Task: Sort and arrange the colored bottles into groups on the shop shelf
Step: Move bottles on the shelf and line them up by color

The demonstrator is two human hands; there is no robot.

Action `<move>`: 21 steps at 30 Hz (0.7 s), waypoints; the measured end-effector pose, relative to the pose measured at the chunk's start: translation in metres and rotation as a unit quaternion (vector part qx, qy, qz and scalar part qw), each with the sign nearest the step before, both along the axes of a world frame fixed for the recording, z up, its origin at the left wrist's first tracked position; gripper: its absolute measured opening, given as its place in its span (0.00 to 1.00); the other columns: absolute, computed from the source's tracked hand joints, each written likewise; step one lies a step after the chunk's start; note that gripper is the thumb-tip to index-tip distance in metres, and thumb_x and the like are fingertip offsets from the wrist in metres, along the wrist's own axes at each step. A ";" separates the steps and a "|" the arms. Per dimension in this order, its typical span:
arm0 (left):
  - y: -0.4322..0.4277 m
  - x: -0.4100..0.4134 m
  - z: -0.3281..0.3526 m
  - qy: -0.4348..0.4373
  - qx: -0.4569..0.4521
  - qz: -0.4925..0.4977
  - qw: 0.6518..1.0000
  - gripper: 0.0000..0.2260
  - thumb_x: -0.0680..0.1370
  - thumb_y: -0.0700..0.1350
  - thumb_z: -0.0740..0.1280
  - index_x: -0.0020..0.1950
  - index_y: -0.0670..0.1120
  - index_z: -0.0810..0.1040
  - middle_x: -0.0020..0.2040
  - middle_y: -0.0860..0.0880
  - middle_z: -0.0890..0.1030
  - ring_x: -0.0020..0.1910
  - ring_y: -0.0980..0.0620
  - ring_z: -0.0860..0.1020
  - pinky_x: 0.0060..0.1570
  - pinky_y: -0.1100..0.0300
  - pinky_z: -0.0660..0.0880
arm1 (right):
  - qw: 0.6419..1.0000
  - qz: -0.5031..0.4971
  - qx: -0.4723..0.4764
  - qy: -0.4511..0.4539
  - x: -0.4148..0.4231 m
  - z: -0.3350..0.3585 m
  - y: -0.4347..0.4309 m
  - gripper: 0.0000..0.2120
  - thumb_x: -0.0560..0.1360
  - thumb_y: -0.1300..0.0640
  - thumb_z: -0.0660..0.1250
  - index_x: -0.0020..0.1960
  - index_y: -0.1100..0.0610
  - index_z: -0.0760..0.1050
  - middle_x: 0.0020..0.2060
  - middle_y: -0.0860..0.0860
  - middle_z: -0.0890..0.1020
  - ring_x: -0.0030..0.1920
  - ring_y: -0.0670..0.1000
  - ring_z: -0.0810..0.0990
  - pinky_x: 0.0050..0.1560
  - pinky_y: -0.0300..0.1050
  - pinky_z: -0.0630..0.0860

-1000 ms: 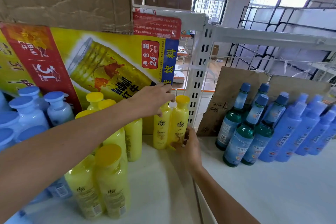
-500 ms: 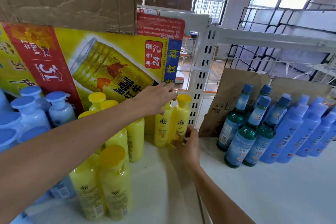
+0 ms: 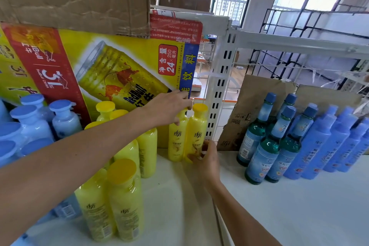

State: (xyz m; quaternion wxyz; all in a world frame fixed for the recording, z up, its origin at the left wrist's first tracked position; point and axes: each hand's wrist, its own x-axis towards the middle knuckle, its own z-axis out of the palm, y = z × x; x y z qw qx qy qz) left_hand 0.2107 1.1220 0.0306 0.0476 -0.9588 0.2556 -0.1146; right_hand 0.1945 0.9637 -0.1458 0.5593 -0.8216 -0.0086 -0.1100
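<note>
A white shelf [image 3: 299, 205] is divided at the back by a slotted white post [image 3: 221, 78]. On the left part, pale blue bottles [image 3: 32, 124] are stood at the far left, and front yellow bottles [image 3: 111, 201] are grouped beside them. The rear yellow bottles [image 3: 185, 138] are set upright, touching, just beside the post. A printed drink carton [image 3: 111, 70] is placed behind them. On the right part, green bottles [image 3: 267, 150] and blue bottles [image 3: 319, 142] are clustered before leaning cardboard sheets [image 3: 257, 94].
</note>
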 end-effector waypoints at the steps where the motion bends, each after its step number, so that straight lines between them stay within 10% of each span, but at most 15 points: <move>1: 0.000 0.000 0.000 -0.002 0.000 0.002 1.000 0.25 0.70 0.49 0.72 0.63 0.50 0.68 0.59 0.50 0.68 0.60 0.52 0.68 0.46 0.60 0.70 | 1.000 0.000 -0.002 0.000 -0.001 0.001 0.001 0.22 0.67 0.60 0.74 0.56 0.50 0.68 0.53 0.50 0.75 0.46 0.41 0.76 0.38 0.31 0.74; 7: -0.001 -0.002 -0.001 -0.021 0.019 0.002 1.000 0.29 0.70 0.51 0.72 0.67 0.49 0.64 0.61 0.49 0.69 0.60 0.51 0.68 0.48 0.57 0.74 | 0.999 -0.034 -0.031 0.000 -0.001 -0.003 0.006 0.25 0.62 0.57 0.76 0.51 0.43 0.65 0.50 0.48 0.74 0.43 0.45 0.78 0.42 0.47 0.80; 15: 0.001 -0.004 0.001 -0.030 0.026 -0.001 0.999 0.30 0.70 0.53 0.71 0.68 0.51 0.63 0.61 0.50 0.69 0.60 0.52 0.69 0.47 0.59 0.72 | 0.999 -0.002 -0.033 -0.016 -0.001 0.004 0.000 0.26 0.65 0.59 0.76 0.56 0.48 0.68 0.52 0.49 0.75 0.47 0.40 0.75 0.43 0.34 0.75; 21: 0.006 -0.007 0.002 -0.008 -0.012 -0.004 1.000 0.27 0.71 0.52 0.71 0.66 0.52 0.66 0.60 0.51 0.70 0.61 0.53 0.69 0.52 0.57 0.74 | 0.996 0.018 -0.068 -0.056 -0.006 0.037 -0.013 0.26 0.70 0.54 0.72 0.63 0.53 0.66 0.58 0.49 0.74 0.56 0.48 0.75 0.55 0.48 0.77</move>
